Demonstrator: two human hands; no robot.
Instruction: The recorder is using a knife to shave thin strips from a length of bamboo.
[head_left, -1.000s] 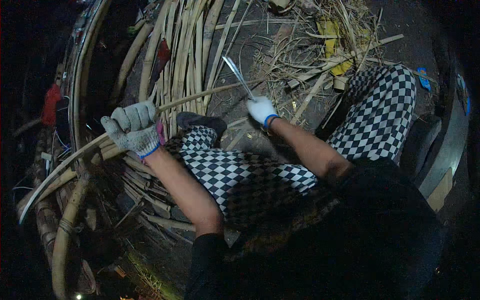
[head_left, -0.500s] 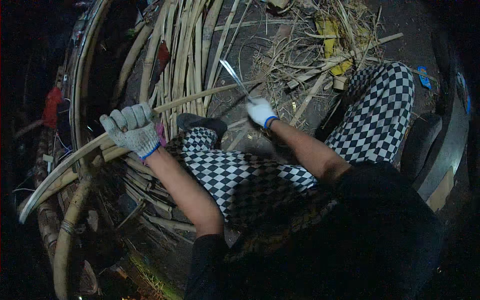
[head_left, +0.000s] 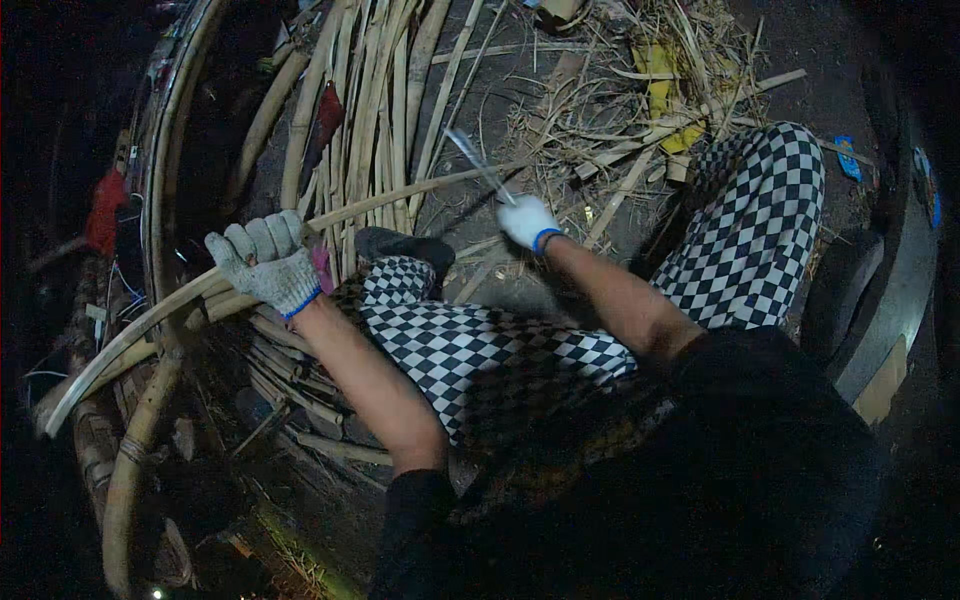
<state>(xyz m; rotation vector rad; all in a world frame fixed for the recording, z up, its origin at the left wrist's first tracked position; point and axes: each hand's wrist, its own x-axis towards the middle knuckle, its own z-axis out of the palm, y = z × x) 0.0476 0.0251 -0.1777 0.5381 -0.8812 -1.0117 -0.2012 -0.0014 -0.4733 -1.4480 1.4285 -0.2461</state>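
My left hand (head_left: 262, 262), in a grey-white knit glove with a blue cuff, is closed around a long bamboo strip (head_left: 400, 192). The strip slants from the lower left, past the hand, to the shavings at upper middle. Its left end bends down over a bamboo frame. My right hand (head_left: 527, 222), also gloved, grips a knife whose handle is hidden in the fist. The slim, shiny knife blade (head_left: 470, 152) points up and left, crossing the strip near its far end; whether they touch I cannot tell.
Split bamboo strips (head_left: 375, 110) lie in a bundle at upper left. Thin shavings (head_left: 570, 130) and a yellow sheet (head_left: 660, 90) cover the ground ahead. Bamboo poles (head_left: 135, 450) stand at left. My checkered trouser legs (head_left: 750, 220) are bent below the hands; more sticks (head_left: 295, 370) lie at left.
My right hand and the knife have shifted slightly right and down, with the blade blurred. My left hand has moved slightly right with the strip, whose left end sits a little higher.
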